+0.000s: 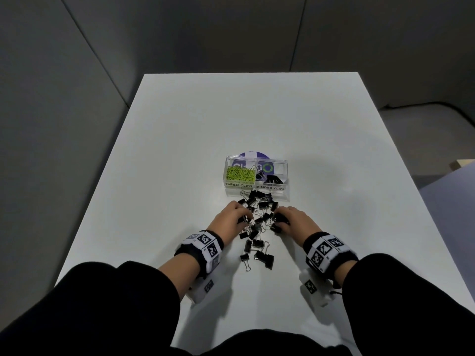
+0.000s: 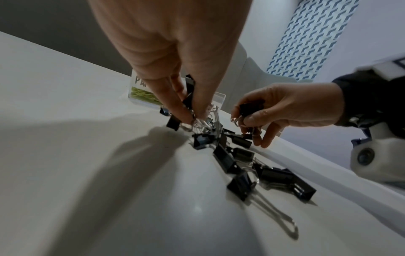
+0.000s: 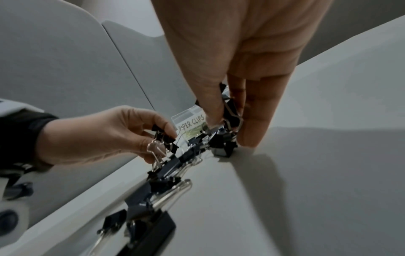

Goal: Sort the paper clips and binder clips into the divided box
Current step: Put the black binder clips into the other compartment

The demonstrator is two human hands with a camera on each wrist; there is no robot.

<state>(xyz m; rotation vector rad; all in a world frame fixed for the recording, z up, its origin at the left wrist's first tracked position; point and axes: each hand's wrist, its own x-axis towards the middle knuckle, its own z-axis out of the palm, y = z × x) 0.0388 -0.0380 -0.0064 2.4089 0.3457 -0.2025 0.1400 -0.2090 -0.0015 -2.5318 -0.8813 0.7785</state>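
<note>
- Head view: both hands work a scatter of black binder clips (image 1: 259, 222) on the white desk (image 1: 180, 150), just in front of the divided box (image 1: 257, 187); green paper clips (image 1: 240, 173) fill its left compartment
- Left wrist view: left hand (image 2: 175, 52), its grip pinching binder clips
- Right wrist view: right hand (image 3: 252, 60), its grip clenched around binder clips

black long sleeves (image 1: 110, 299) cover both arms down to the wrists. each wrist carries a black band (image 1: 331, 249) faced with white blocks printed in black square-pattern markers, and a white camera housing (image 1: 314, 289) with a small marker hangs below each band.
</note>
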